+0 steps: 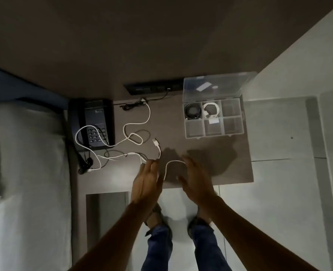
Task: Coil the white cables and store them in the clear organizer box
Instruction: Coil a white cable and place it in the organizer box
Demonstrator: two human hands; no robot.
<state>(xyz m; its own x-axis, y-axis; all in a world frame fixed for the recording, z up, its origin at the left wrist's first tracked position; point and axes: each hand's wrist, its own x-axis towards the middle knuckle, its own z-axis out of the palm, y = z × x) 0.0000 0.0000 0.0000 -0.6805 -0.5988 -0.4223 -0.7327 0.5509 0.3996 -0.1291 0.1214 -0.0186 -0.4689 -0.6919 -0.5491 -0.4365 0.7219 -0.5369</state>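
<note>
While both bare hands reach out over the near edge of the brown table (230,165), neither has a firm hold yet: the left hand (146,178) is flat and edge-on, fingers together and extended, its fingertips (149,163) touching or just over the thin white USB cable (158,151) where several strands bunch; whether it pinches a strand I cannot tell. The right hand (196,178) is spread loosely, palm turned inward, beside the cable's near loop (173,163), apart from it. Both forearms run straight out from the body, wrists level, palms roughly facing, likely framing the loop to gather it for coiling. The cable's flat USB plug (155,142) lies free on the table just beyond the left fingertips; the rest wanders left in slack curves over the black desk telephone (94,124), tangled with a thin dark cable (142,133). Off to the right, well apart, the clear plastic organizer box (213,132) stands with lid up, 6 compartments showing: 1 coiled white cable (210,110) in the back middle cell, a dark coil (193,110) in the back left. Judged: 1 cable stored, this one barely begun.
</note>
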